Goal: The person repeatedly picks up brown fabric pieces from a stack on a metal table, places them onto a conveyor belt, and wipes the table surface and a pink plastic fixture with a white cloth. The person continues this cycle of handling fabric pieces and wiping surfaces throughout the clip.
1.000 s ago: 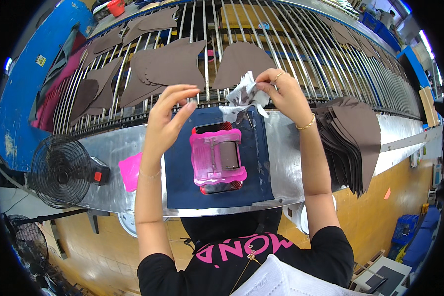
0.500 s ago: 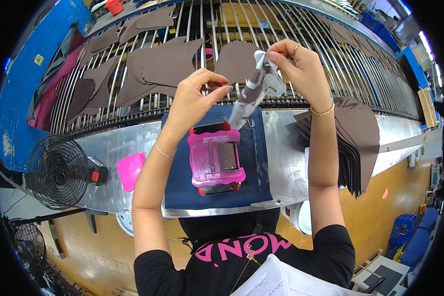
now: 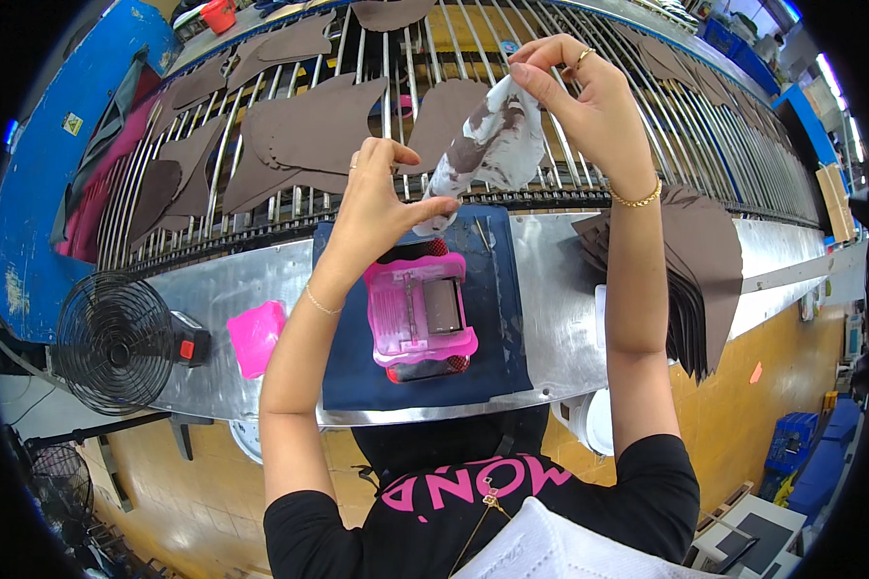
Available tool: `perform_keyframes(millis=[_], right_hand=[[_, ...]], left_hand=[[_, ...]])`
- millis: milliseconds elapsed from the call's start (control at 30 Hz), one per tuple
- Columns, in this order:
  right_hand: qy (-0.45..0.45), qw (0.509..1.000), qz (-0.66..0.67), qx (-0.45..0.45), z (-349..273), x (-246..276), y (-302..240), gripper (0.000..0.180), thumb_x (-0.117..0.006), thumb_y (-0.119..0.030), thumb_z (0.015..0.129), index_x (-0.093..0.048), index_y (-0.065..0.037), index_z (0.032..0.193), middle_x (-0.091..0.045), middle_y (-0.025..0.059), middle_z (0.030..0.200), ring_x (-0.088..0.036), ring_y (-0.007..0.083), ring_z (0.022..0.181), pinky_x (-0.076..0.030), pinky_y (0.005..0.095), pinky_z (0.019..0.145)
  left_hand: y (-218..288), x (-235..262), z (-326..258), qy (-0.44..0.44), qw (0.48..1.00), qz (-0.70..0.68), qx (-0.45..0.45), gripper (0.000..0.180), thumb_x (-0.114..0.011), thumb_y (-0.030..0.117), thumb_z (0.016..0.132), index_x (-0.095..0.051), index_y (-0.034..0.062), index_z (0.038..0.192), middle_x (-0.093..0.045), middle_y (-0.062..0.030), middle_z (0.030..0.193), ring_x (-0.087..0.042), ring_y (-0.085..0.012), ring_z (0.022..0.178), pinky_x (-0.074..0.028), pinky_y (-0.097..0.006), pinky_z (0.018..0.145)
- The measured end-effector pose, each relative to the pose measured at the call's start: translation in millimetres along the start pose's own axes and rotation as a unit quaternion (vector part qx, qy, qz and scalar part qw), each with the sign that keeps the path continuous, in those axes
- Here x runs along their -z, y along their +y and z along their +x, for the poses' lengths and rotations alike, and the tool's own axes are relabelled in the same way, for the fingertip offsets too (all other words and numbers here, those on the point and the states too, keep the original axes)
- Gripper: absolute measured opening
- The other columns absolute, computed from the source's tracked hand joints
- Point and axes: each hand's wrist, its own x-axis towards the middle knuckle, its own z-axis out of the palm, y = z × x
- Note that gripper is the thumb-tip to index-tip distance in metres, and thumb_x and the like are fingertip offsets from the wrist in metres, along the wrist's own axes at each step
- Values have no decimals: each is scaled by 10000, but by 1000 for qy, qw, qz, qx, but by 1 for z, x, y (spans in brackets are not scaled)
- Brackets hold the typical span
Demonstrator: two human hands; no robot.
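A limp brown piece smeared with white (image 3: 497,135) hangs slantwise over the far side of the table. My right hand (image 3: 594,106) is raised and pinches its upper end between thumb and fingers. At the lower left end is my left hand (image 3: 384,207), thumb and fingers apart; its thumb tip is at the edge of the piece, and I cannot tell whether they touch. Below the hands, a pink wavy-edged holder (image 3: 396,309) with a dark roller (image 3: 443,306) rests on a dark blue sheet (image 3: 500,362).
The metal table (image 3: 565,318) carries a black wire fan (image 3: 116,338) and a pink square (image 3: 257,338) at left, and a stack of brown cut pieces (image 3: 702,270) at right. Beyond lies a bed of metal rods (image 3: 589,145) holding more brown pieces (image 3: 309,125).
My right hand has risen slightly with the smeared piece, which spreads wider now. My left hand's fingers have opened and its thumb has dropped lower. A brown piece shows at the top of the rods.
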Motion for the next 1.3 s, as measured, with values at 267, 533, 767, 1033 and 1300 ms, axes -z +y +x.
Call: perform_keyframes(millis=[267,533,767,1033,1300], right_hand=[[-16,999,-5,-36,1,8,-14,198,-690,-225,871,-646,-33,854,-689,47,922,-570,94,786,-424,245,703],[-29,999,34,-11,0,20,-16,171,-690,-209,885,-644,-45,867,-693,34,940,-558,59,803,-421,214,701],[-27,999,4,-47,-8,23,-18,186,-685,-214,896,-641,-33,890,-680,20,873,-565,57,771,-456,213,705],[4,998,43,-45,-15,33,-14,161,-674,-182,904,-640,-25,892,-649,2,813,-555,50,743,-447,195,690],[20,991,116,-65,-23,43,-3,210,-711,-206,879,-635,-12,901,-644,2,784,-559,43,722,-451,194,653]], left_hand=[[6,-20,6,-3,999,-2,-50,448,-882,246,615,-620,43,915,-503,-113,1093,-474,-321,1087,-432,-415,931],[6,-17,22,-62,990,-127,-11,352,-802,273,707,-688,83,981,-480,-79,1060,-475,-262,1072,-421,-368,945],[16,-11,19,-87,991,-95,-37,310,-783,255,715,-697,67,946,-473,-41,1016,-473,-186,987,-389,-300,874],[19,-7,27,-106,986,-131,-15,198,-746,244,724,-717,91,846,-500,-81,1029,-477,-263,1080,-386,-363,972],[31,-21,39,-121,987,-90,-57,314,-794,320,701,-736,123,939,-517,-92,1076,-477,-275,1098,-420,-365,934]])
